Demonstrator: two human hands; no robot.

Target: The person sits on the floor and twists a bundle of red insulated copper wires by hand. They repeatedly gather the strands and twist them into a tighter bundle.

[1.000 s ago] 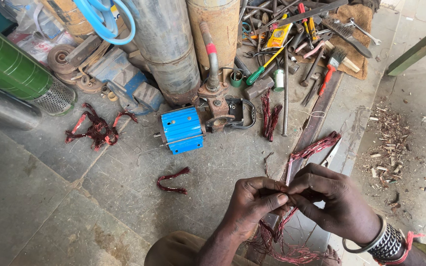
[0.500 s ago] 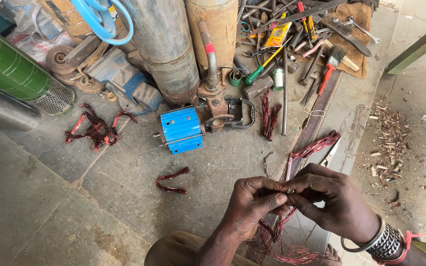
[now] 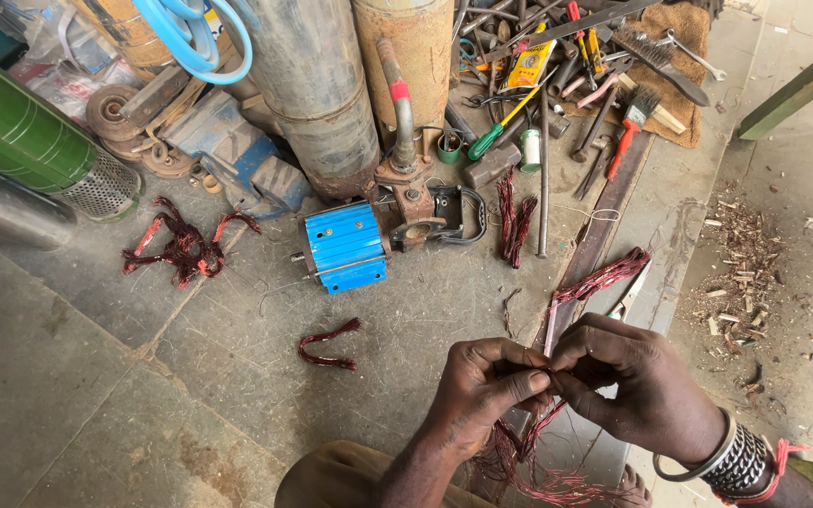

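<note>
My left hand (image 3: 486,390) and my right hand (image 3: 637,381) meet at the lower middle, fingertips pinched together on a bundle of reddish copper winding wire (image 3: 529,466). The wire hangs down from the fingers and spreads in loose strands near my knee. One more part of the coil (image 3: 604,276) lies on a long dark metal bar (image 3: 599,240) just above my hands. My right wrist carries metal bangles and a red thread.
A blue finned motor (image 3: 343,246) with a rusty pump sits on the concrete floor. Scrap wire tangles (image 3: 181,246) and a small wire loop (image 3: 326,343) lie left. Steel cylinders (image 3: 317,89), a green screened pipe (image 3: 25,141) and several hand tools (image 3: 576,71) line the back.
Both hands stay pinched on the wire at the same spot; the fingers have shifted only slightly.
</note>
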